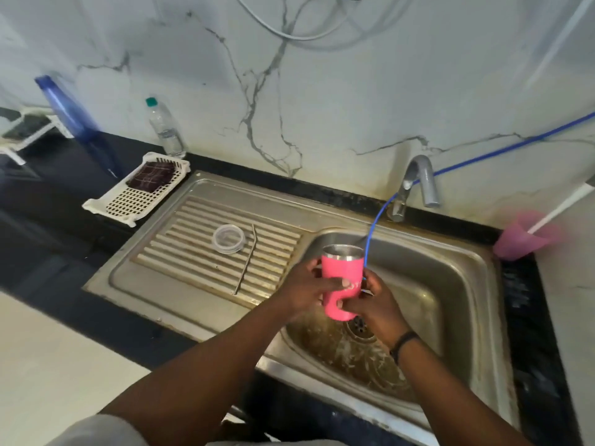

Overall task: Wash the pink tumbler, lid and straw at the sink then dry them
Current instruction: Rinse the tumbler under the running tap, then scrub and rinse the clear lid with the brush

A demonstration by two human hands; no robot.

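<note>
We see the pink metal tumbler with its bare steel rim held upright, tilted a little, above the basin of the stainless steel sink, just over the round drain. Both hands are clamped on it: the left hand wraps round the tumbler's left side with the thumb lying across the front of the pink wall, and the right hand grips the lower right side, its fingers curled under toward the base. A dark band sits on the right wrist. The clear round plastic lid lies flat on the ribbed draining board to the left of the basin, and the thin bent metal straw lies just beside it on the same ribs, apart from the lid. A thin blue hose runs down from the wall past the grey curved tap toward the tumbler's mouth; we cannot tell whether water flows from it. On the dark counter behind the draining board stands a white perforated plastic tray holding a dark scrubbing pad, with a clear plastic bottle with a green cap and a tall blue bottle near it. A pink plastic cup stands at the right of the sink.
</note>
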